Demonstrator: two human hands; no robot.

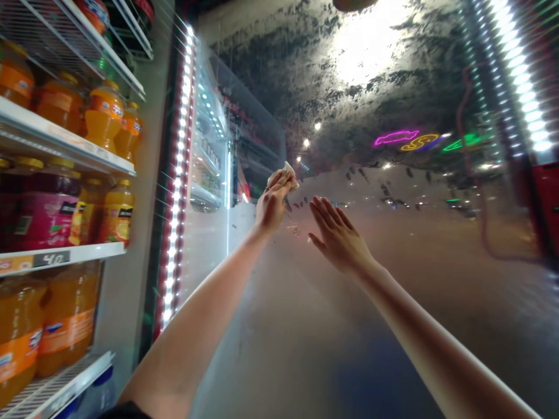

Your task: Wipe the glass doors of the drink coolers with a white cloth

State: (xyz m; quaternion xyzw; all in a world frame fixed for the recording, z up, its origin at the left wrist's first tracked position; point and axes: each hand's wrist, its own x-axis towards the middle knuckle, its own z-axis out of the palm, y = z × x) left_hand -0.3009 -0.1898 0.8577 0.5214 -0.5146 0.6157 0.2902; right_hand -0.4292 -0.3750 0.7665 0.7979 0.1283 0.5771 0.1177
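Observation:
A large glass door pane (pixel 283 302) fills the middle and right; its lower part looks fogged, while dark streaks and reflections cover the top. My left hand (pixel 273 203) is closed on a crumpled pale cloth (pixel 286 174), which it holds against the glass left of centre. To its right, my right hand (pixel 338 235) lies flat with fingers stretched out, palm towards the pane, and holds nothing. Small dark marks show on the glass around and above the right hand.
Shelves (pixel 78 256) with orange soda bottles (pixel 105 116) and purple-labelled bottles (pixel 48 203) stand at the left. Bright LED strips run down the left (pixel 177 180) and upper right (pixel 519 70). Neon shapes reflect in the glass.

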